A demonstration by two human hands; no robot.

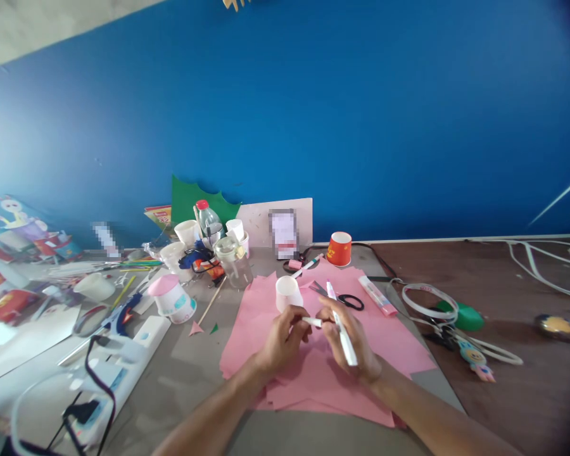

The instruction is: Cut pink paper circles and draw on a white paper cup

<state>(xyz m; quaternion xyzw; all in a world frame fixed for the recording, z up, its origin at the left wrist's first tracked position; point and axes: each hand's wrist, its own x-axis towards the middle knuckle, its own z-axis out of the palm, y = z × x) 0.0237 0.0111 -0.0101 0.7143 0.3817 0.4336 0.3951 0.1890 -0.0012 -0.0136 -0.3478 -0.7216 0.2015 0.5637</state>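
Observation:
My right hand (pixel 349 335) is closed around a white marker (pixel 346 345) that slants up through the fingers. Beyond the forefinger shows a white and pinkish pen end (pixel 330 289); whether it belongs to the same marker I cannot tell. The fingertips of my left hand (pixel 287 335) pinch a short white piece (pixel 312 322), perhaps a cap, which also reaches the right fingers. Both hands are over stacked pink paper sheets (pixel 308 392). Just past the left hand stands a white paper cup (pixel 289 292). Black-handled scissors (pixel 350 302) lie beyond the right hand.
A glue stick (pixel 377 295) and a red paper cup (pixel 339 249) are at the paper's far side. Left are a pink-topped cup (pixel 171 299), a glass jar (pixel 235 263) and a power strip (pixel 133 373). Cables (pixel 430 301) lie right, before a blue wall (pixel 361 126).

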